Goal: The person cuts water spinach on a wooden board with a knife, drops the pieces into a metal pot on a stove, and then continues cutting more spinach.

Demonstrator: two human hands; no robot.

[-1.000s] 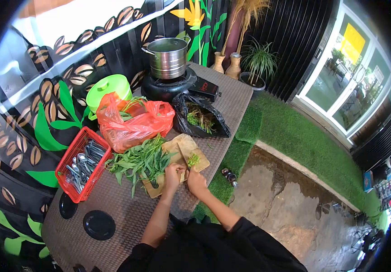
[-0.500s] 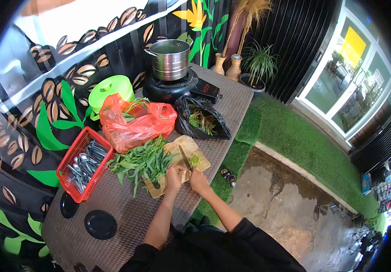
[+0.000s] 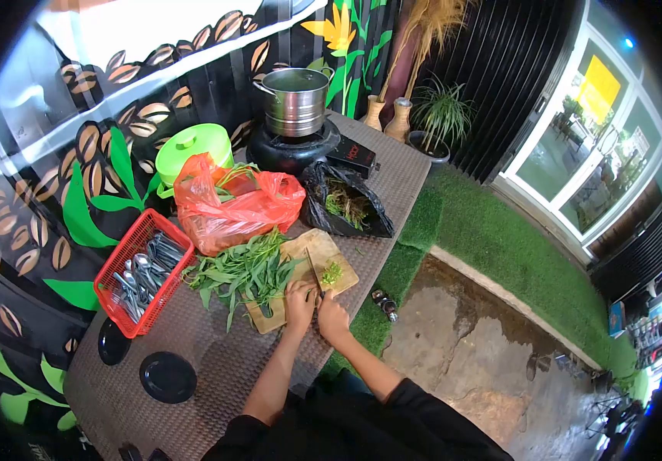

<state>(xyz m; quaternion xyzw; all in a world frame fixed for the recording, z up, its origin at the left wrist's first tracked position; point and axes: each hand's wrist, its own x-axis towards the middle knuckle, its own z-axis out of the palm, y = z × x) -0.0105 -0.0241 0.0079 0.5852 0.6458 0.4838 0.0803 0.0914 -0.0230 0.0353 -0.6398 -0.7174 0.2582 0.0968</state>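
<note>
A wooden cutting board (image 3: 294,247) lies on the table in front of me. My right hand (image 3: 334,316) is closed around the handle of a knife (image 3: 314,265), whose blade points away from me over the board. Beside the blade sits a small heap of chopped green pieces (image 3: 332,272). My left hand (image 3: 300,304) rests on the board just left of the knife, fingers curled down; whatever lies under them is hidden. A pile of long-leaved greens (image 3: 246,269) covers the board's left part and spills onto the table.
Around the board stand a red plastic bag (image 3: 231,215), a black bag of plant scraps (image 3: 346,203), a red basket of cutlery (image 3: 144,273), a lidded green pot (image 3: 192,150) and a steel pot (image 3: 295,104) on a stove (image 3: 292,150). Black plates (image 3: 168,377) lie at left.
My left hand has turned and flattened more over the board, and my right hand with the knife has come slightly toward me. The whole view has shifted a little.
</note>
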